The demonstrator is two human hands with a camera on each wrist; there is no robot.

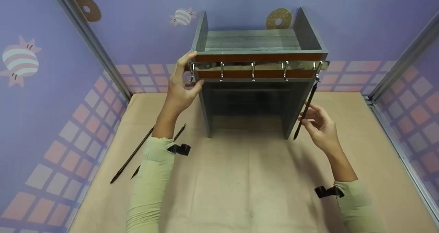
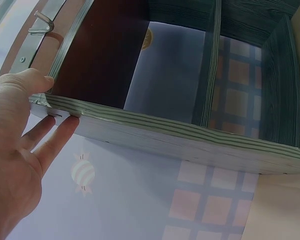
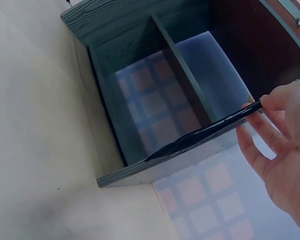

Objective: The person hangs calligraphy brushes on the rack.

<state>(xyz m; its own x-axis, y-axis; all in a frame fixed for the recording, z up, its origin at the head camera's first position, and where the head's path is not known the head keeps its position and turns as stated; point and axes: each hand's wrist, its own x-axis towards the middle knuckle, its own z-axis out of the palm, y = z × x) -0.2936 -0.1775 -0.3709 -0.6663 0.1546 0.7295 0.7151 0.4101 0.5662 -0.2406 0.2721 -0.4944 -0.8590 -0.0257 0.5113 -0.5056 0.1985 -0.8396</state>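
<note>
A grey wooden shelf unit (image 1: 253, 41) stands against the back wall, with a metal rail of several hooks (image 1: 253, 70) across its brown front board. My left hand (image 1: 181, 85) holds its upper left front corner, thumb on the front edge and fingertips against the outer side in the left wrist view. At the right end, a slim black brush (image 1: 311, 97) hangs tip down by the last hook. My right hand (image 1: 322, 126) pinches its lower shaft between thumb and fingers. Whether its loop sits fully on the hook is hard to tell.
Two more dark brushes lie on the beige-covered table at left: one brush (image 1: 132, 154) is mostly visible, and another brush (image 1: 180, 132) is partly hidden beneath my left forearm. Patterned walls with metal corner posts (image 1: 92, 37) enclose the table on three sides.
</note>
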